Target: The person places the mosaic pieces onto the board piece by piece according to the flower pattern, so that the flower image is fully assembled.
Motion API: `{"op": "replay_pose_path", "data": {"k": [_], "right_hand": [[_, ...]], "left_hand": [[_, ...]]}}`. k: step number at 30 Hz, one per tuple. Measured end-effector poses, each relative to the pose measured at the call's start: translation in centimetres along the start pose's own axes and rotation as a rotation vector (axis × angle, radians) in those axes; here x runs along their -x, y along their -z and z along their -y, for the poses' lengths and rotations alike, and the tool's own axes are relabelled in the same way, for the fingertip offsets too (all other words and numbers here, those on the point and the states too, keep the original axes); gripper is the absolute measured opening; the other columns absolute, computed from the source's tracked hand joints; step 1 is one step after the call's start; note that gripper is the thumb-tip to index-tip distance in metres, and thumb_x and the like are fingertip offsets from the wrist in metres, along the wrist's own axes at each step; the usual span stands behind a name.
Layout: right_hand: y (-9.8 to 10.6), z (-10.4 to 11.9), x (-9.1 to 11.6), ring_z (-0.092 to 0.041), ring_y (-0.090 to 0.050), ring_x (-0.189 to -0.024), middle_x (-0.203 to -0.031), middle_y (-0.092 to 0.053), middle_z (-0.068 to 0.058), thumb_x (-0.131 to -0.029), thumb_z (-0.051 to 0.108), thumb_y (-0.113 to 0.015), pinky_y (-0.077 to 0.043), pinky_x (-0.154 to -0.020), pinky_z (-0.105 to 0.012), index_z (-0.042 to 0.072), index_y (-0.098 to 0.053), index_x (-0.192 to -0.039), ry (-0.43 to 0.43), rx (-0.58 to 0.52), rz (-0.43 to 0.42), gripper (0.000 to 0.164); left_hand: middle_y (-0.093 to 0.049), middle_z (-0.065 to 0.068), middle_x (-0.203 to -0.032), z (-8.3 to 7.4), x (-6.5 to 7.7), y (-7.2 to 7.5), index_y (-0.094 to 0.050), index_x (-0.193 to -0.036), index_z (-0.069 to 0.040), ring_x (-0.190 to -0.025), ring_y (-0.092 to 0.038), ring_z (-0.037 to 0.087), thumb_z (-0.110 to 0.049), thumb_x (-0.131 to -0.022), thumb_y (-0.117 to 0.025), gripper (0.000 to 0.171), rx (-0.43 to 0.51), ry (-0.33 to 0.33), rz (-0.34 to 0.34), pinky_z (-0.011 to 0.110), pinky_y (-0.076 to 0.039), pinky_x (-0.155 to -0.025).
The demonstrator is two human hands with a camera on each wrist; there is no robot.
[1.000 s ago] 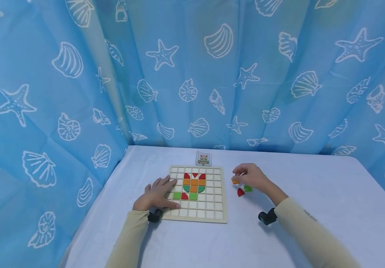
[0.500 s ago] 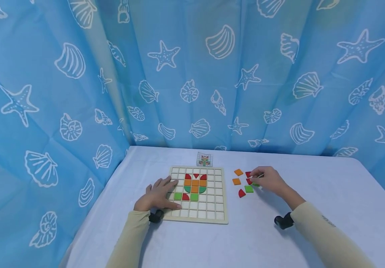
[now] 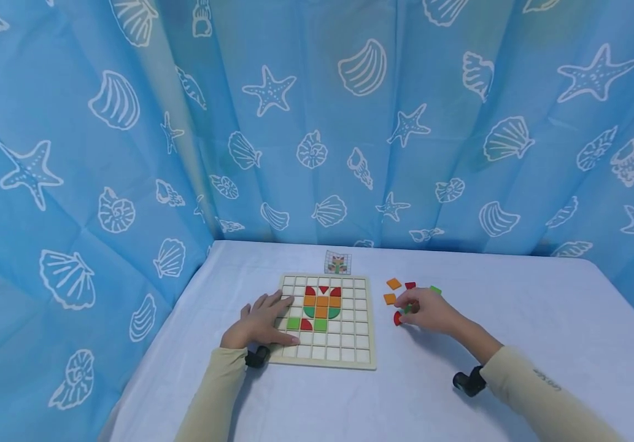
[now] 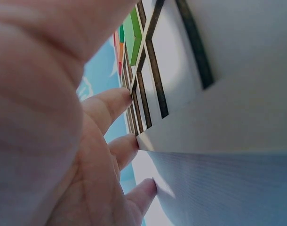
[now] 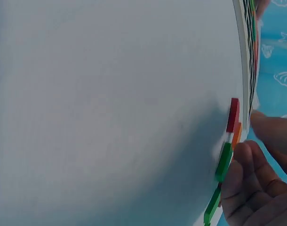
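My left hand (image 3: 261, 322) rests with spread fingers on the left side of a wooden grid board (image 3: 373, 347). In the left wrist view, fingertips (image 4: 122, 97) touch the board's edge. The board holds red, orange and green tiles in a tulip-like pattern. On the table right of it, my right hand (image 3: 432, 313) reaches low over loose tiles, thumb and fingers apart. A red quarter-circle tile (image 3: 398, 318) lies right at its fingertips. In the right wrist view, the red tile (image 5: 233, 115) and a green tile (image 5: 223, 162) lie flat beside the fingers, which partly hide other tiles.
Two orange square tiles (image 3: 393, 283) and another red tile (image 3: 410, 285) lie just right of the board. A green tile (image 3: 435, 289) is behind the right hand. A small pattern card (image 3: 337, 263) stands beyond the board, before a blue shell-print curtain (image 3: 317, 123).
My right hand has passed from the orange tile to a green tile at the right, then back left and nearer to the red quarter-circle. The left hand stays on the board.
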State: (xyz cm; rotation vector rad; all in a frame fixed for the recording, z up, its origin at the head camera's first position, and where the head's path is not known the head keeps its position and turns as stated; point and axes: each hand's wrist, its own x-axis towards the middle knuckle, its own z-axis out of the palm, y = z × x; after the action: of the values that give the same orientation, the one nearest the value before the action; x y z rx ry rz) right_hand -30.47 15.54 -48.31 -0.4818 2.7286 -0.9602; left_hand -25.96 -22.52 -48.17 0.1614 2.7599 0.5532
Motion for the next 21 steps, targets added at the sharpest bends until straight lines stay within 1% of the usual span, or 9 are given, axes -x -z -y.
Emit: {"op": "replay_pose_path", "data": {"k": [5, 7, 11, 15, 19, 21], "right_hand": [[-0.7, 0.5, 0.1, -0.016, -0.058, -0.090, -0.105, -0.069, -0.001, -0.080, 0.005, -0.080, -0.059, -0.077, -0.030, 0.013, -0.073, -0.110, 0.033, 0.041, 0.050, 0.031], [-0.9, 0.6, 0.0, -0.015, -0.058, -0.090, -0.103, -0.069, 0.001, -0.081, 0.005, -0.080, -0.058, -0.077, -0.030, 0.015, -0.073, -0.110, 0.046, 0.069, 0.070, 0.031], [-1.2, 0.9, -0.4, -0.013, -0.056, -0.085, -0.094, -0.067, 0.003, -0.081, 0.006, -0.079, -0.057, -0.077, -0.030, 0.014, -0.074, -0.106, 0.074, 0.147, 0.076, 0.027], [-1.3, 1.5, -1.1, -0.013, -0.055, -0.082, -0.088, -0.064, 0.003, -0.081, 0.009, -0.080, -0.057, -0.075, -0.029, 0.013, -0.074, -0.102, 0.059, 0.194, 0.087, 0.023], [-1.4, 2.0, -1.4, -0.015, -0.055, -0.080, -0.082, -0.062, 0.003, -0.081, 0.010, -0.081, -0.055, -0.073, -0.028, 0.014, -0.072, -0.095, 0.023, 0.210, 0.106, 0.017], [-1.4, 2.1, -1.4, -0.015, -0.055, -0.078, -0.079, -0.062, 0.003, -0.081, 0.011, -0.081, -0.054, -0.073, -0.027, 0.015, -0.071, -0.090, 0.002, 0.211, 0.112, 0.015]], "left_hand": [[-0.021, 0.007, -0.165, 0.1, 0.0, -0.1, -0.034, -0.154, -0.028, -0.151, -0.013, 0.039, -0.057, -0.072, -0.081, 0.099, 0.015, -0.005, 0.007, 0.069, -0.009, -0.117], [-0.021, 0.006, -0.165, 0.3, -0.1, -0.2, -0.034, -0.155, -0.028, -0.152, -0.013, 0.039, -0.057, -0.073, -0.081, 0.099, 0.015, -0.007, 0.010, 0.069, -0.008, -0.117], [-0.019, 0.006, -0.166, 0.4, -0.3, -0.3, -0.033, -0.155, -0.029, -0.152, -0.011, 0.038, -0.057, -0.073, -0.080, 0.099, 0.003, -0.006, 0.006, 0.068, -0.007, -0.118], [-0.019, 0.006, -0.166, 0.3, -0.2, -0.1, -0.032, -0.156, -0.028, -0.152, -0.011, 0.038, -0.056, -0.074, -0.080, 0.099, -0.008, 0.002, 0.004, 0.068, -0.006, -0.118], [-0.019, 0.006, -0.166, 0.0, -0.2, 0.0, -0.032, -0.155, -0.029, -0.152, -0.011, 0.038, -0.055, -0.074, -0.081, 0.098, -0.008, 0.015, 0.006, 0.068, -0.007, -0.118], [-0.017, 0.005, -0.166, 0.0, -0.3, -0.1, -0.030, -0.156, -0.030, -0.153, -0.009, 0.036, -0.055, -0.075, -0.080, 0.099, -0.007, 0.026, 0.021, 0.067, -0.005, -0.119]]}}
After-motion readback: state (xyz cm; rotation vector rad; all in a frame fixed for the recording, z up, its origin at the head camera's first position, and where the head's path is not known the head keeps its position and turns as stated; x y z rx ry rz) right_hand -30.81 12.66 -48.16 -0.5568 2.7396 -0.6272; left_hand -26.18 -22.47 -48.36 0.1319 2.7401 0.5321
